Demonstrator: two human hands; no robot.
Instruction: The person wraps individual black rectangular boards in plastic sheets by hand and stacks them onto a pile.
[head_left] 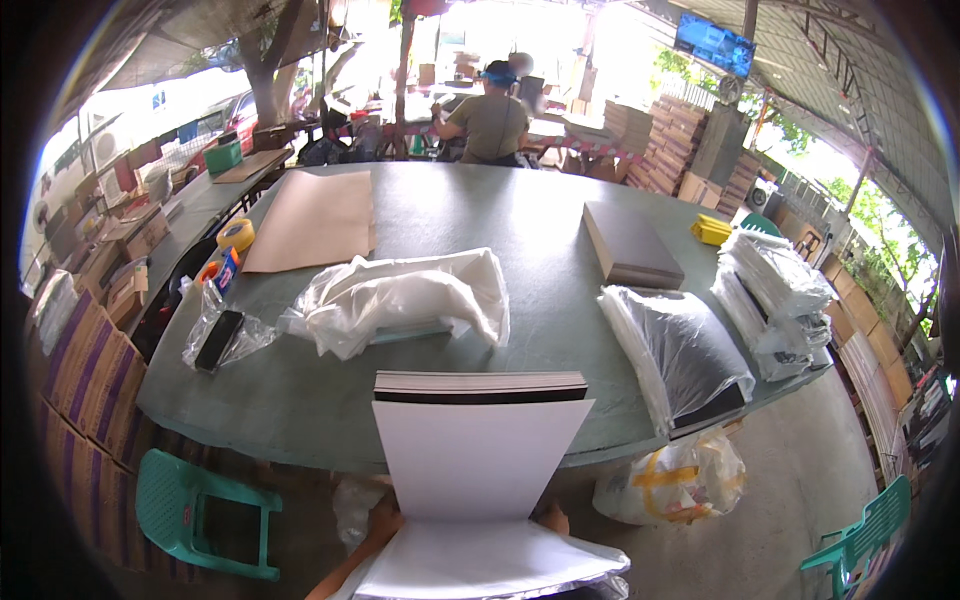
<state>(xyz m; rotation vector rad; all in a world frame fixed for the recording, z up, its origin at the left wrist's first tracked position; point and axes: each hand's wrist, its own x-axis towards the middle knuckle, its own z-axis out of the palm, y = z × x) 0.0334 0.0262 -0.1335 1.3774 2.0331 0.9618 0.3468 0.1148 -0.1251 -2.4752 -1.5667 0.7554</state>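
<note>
A thick stack of white boards (482,455) with a dark layer near its front stands upright at the table's near edge. Below its front face, a white surface with a crinkled clear plastic edge (610,583) spreads toward me. My left hand (384,524) is closed at the stack's lower left side, its fingertips hidden behind it. At the lower right side my right hand (553,517) shows only in part, curled against the stack. Beyond the stack, a crumpled translucent plastic bag (410,295) lies on the green table (300,400).
Dark boards in plastic (680,350), a bare grey stack (632,245) and piled plastic-wrapped packs (772,295) occupy the right side. Brown paper (315,220), tape (236,235) and a phone (219,341) lie left. Green stools (205,510) flank the table; a person (490,120) sits beyond.
</note>
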